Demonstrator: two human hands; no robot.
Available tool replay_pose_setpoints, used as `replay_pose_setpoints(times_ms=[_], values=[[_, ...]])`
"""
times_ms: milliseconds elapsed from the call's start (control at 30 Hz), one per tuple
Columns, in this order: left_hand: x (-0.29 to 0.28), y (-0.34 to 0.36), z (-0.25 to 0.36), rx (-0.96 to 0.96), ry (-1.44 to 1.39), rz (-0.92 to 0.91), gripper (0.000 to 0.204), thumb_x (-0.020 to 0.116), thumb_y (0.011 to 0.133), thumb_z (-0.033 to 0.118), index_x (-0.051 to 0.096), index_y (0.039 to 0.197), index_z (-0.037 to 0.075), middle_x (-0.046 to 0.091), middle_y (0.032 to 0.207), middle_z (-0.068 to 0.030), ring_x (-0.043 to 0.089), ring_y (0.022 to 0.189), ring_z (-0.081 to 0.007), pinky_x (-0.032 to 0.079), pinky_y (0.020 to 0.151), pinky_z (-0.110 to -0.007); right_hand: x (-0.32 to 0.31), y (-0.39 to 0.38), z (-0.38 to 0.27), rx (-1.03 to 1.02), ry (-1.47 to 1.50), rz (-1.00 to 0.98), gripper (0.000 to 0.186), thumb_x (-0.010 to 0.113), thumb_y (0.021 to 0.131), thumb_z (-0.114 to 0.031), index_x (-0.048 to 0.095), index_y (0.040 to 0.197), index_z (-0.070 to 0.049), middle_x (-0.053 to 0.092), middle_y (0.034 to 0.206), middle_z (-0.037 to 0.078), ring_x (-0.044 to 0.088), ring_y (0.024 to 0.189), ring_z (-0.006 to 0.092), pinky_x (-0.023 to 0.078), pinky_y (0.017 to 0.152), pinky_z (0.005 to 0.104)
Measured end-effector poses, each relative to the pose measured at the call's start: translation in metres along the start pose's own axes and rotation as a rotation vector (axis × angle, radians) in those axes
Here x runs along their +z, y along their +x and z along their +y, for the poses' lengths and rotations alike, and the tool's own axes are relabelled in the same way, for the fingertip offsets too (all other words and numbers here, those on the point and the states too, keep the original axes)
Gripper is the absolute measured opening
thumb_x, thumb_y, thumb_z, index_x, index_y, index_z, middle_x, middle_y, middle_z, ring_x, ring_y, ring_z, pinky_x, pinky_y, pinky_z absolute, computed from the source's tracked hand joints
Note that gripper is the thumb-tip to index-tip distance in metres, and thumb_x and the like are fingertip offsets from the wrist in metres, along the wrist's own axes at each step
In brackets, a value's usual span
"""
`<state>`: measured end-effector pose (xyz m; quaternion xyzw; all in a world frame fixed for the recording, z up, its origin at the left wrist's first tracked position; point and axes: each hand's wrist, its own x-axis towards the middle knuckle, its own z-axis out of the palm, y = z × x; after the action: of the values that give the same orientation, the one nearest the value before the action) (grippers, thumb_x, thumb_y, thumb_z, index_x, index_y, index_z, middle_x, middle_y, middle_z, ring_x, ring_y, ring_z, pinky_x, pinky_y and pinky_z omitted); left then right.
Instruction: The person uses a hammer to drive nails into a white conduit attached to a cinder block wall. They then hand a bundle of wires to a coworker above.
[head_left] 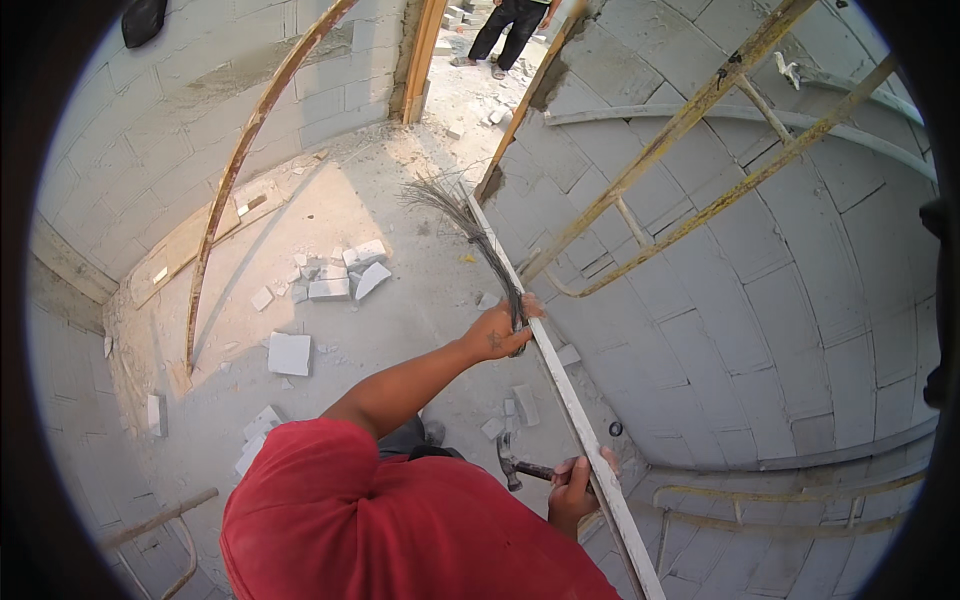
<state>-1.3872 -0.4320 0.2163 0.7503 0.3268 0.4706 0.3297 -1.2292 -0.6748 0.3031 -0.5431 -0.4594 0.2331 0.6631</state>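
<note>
My left hand point(497, 332) is closed around a bundle of thin grey wires point(462, 222) and the middle of a long whitish strip point(562, 378), probably a wooden batten. The wires fan out at their far end. Lower down, my right hand point(573, 492) grips the dark handle of a claw hammer point(508, 464) and also presses against the strip. The hammer's head points left, in front of my red shirt. Slanting from the doorway side toward the lower right, the strip runs past both hands, and its near end leaves the picture.
Yellow metal scaffold frames point(690, 120) lean on the grey block wall point(740, 300) at right. Broken white blocks point(345, 272) litter the floor at left. A curved-looking wooden pole point(235, 165) stands beyond them. Another person point(510, 30) stands past the doorway.
</note>
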Motion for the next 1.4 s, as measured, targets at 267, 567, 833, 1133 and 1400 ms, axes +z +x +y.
replay_pose_setpoints(times_ms=[267,567,833,1133,1400], values=[[-0.068,0.081,-0.088,-0.096,0.097,0.098,0.036,0.058,0.085,0.013,0.061,0.121,0.009,0.057,0.130,-0.0149,0.045,0.130,-0.0350,0.037,0.107,-0.043,0.060,0.149,0.068,-0.236,-0.162,-0.388,0.039,0.057,0.086,0.003,0.046,0.123,-0.001,0.058,0.075,0.012,0.053,0.049,0.0120,0.042,0.041,0.0235],[-0.174,0.239,-0.261,-0.173,0.222,0.169,0.037,0.060,0.082,0.019,0.065,0.118,0.012,0.062,0.122,-0.0117,0.052,0.120,-0.0336,0.042,0.102,-0.042,0.278,0.308,0.148,0.054,-0.024,-0.183,0.034,0.065,0.080,0.003,0.055,0.112,0.005,0.062,0.084,0.015,0.058,0.050,0.0126,0.050,0.046,0.0270],[-0.278,0.431,-0.341,-0.185,0.324,-0.179,0.036,0.064,0.081,0.026,0.066,0.116,0.017,0.064,0.113,-0.0129,0.057,0.107,-0.0339,0.048,0.090,-0.042,0.435,0.446,0.141,0.055,0.056,-0.063,0.040,0.058,0.084,0.006,0.050,0.122,-0.001,0.058,0.074,0.010,0.051,0.048,0.0111,0.044,0.044,0.0259],[-0.307,0.578,-0.483,-0.393,0.188,-0.283,0.038,0.062,0.083,0.021,0.064,0.120,0.020,0.063,0.123,-0.0113,0.061,0.105,-0.0350,0.050,0.088,-0.039,0.563,0.596,0.207,-0.192,0.031,-0.235,0.038,0.074,0.074,0.003,0.066,0.112,-0.001,0.068,0.071,0.011,0.064,0.057,0.0132,0.053,0.054,0.0248],[-0.331,0.717,-0.578,-0.222,0.144,-0.232,0.032,0.057,0.087,0.013,0.065,0.118,0.011,0.060,0.125,-0.0197,0.058,0.116,-0.0340,0.046,0.096,-0.037,0.649,0.726,0.241,-0.306,-0.141,-0.213,0.049,0.070,0.076,0.008,0.060,0.122,-0.007,0.066,0.065,0.009,0.062,0.051,0.0130,0.050,0.048,0.0252]])
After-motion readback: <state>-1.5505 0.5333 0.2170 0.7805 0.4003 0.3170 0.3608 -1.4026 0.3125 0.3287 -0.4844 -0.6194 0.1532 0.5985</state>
